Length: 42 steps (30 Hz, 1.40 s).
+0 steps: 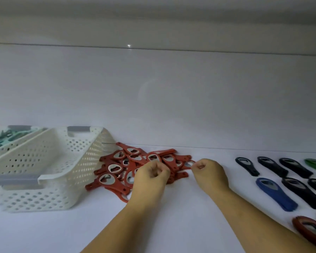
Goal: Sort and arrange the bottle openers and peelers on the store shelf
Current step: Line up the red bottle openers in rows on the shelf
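White shelf [44, 232]: L hand [151, 173] curled on red openers [114, 168], grip unclear; R hand [209, 170] pinching edge opener [188, 164].

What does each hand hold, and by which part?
The right hand pinches a red bottle opener by its ring end. The left hand, curled over the red pile: cannot tell.

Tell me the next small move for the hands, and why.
Probably lift out the red opener the right hand pinches at the right edge of the pile and lay it straight: the pile is jumbled, while the dark openers lie in rows.
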Available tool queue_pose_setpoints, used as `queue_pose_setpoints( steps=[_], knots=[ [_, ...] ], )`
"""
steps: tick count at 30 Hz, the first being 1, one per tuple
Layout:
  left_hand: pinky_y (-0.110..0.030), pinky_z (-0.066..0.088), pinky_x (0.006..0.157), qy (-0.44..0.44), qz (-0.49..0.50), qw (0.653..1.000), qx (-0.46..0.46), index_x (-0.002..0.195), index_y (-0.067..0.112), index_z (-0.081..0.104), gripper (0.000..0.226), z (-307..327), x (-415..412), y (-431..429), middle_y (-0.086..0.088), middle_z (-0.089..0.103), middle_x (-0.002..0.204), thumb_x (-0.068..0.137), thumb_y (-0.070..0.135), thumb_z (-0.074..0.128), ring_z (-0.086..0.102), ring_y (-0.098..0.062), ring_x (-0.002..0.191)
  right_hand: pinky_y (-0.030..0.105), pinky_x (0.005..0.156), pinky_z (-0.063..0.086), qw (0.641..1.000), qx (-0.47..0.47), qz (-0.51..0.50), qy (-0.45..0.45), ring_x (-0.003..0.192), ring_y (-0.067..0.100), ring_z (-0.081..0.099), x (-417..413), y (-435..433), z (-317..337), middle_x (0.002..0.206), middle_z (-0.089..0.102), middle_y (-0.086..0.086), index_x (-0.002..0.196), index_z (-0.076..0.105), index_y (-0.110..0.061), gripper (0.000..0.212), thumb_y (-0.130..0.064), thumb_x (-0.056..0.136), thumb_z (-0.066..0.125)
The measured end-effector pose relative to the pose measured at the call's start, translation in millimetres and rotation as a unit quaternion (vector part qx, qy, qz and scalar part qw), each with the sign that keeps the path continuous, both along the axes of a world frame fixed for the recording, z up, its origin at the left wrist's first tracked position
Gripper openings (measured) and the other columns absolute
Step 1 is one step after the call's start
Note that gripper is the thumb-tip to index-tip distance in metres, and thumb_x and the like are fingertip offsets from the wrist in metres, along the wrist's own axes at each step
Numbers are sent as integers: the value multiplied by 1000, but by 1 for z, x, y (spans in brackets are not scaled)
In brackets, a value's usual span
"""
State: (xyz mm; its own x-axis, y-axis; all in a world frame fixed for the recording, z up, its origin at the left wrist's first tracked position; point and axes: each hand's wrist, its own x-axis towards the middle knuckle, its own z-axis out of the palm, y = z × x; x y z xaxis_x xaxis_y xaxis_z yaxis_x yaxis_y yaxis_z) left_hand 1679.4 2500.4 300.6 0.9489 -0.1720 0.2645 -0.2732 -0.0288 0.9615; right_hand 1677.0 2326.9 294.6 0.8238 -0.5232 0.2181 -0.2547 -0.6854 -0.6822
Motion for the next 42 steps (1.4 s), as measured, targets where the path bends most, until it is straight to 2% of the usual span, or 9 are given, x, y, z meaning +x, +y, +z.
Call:
queue_pose_setpoints(
  steps=[7,11,16,23,29,33,36,39,42],
  knots=[
    [-20,34,48,-77,-19,980,182,69,17,59,17,-11,-1,-13,10,49,49,83,9,54,39,-4,45,28,68,46,992,-83,32,85,86,20,60,17,4,-4,89,64,-6,81,58,-27,45,-70,79,45],
    [-22,35,54,-162,-24,915,370,75,21,55,10,-12,-3,-18,9,48,58,83,22,48,44,-8,59,32,79,46,991,-80,11,110,93,25,58,23,10,-3,95,65,-1,82,59,-24,58,-76,73,37],
    [-21,32,52,-239,-65,849,466,79,24,53,22,-4,-2,-22,7,50,63,76,33,33,49,-16,64,34,85,40,993,-100,7,55,102,22,52,16,17,-1,97,52,-4,92,58,-28,43,-68,78,53],
    [-21,34,52,-209,-135,847,470,77,18,59,7,7,16,-32,9,46,56,82,20,55,42,-9,52,32,90,45,996,-35,81,31,100,12,58,20,9,-5,99,62,-15,85,65,-35,22,-56,80,64],
    [-17,41,47,-33,-191,942,272,76,11,63,16,7,19,-18,7,57,50,89,11,54,48,-4,41,39,86,51,992,96,84,16,85,16,64,24,5,-2,76,69,-12,64,69,-25,17,-34,79,69],
    [-19,36,38,56,-122,984,115,71,6,62,21,13,24,-14,-2,53,47,91,6,55,43,-12,36,28,63,42,978,197,41,-47,68,19,56,20,-1,12,63,63,-2,63,65,-16,22,-18,84,64],
    [-23,48,42,166,-99,981,-21,82,2,65,21,18,30,-14,-8,64,58,96,6,49,61,-18,47,26,59,38,945,308,31,-108,64,14,53,17,-3,20,62,63,-4,66,65,-15,21,-15,87,63],
    [-31,57,72,228,-143,953,-139,102,12,65,15,18,34,-13,-5,75,91,92,16,54,71,-20,90,22,60,39,920,362,92,-117,53,0,56,10,6,24,55,63,-9,70,66,-14,19,-12,88,61],
    [-37,51,91,226,-173,936,-208,115,14,60,27,20,34,-13,-7,71,110,90,21,53,66,-23,106,14,56,43,933,280,208,-90,53,1,57,3,23,22,56,66,-7,68,69,-15,19,-12,86,65]
  ],
)
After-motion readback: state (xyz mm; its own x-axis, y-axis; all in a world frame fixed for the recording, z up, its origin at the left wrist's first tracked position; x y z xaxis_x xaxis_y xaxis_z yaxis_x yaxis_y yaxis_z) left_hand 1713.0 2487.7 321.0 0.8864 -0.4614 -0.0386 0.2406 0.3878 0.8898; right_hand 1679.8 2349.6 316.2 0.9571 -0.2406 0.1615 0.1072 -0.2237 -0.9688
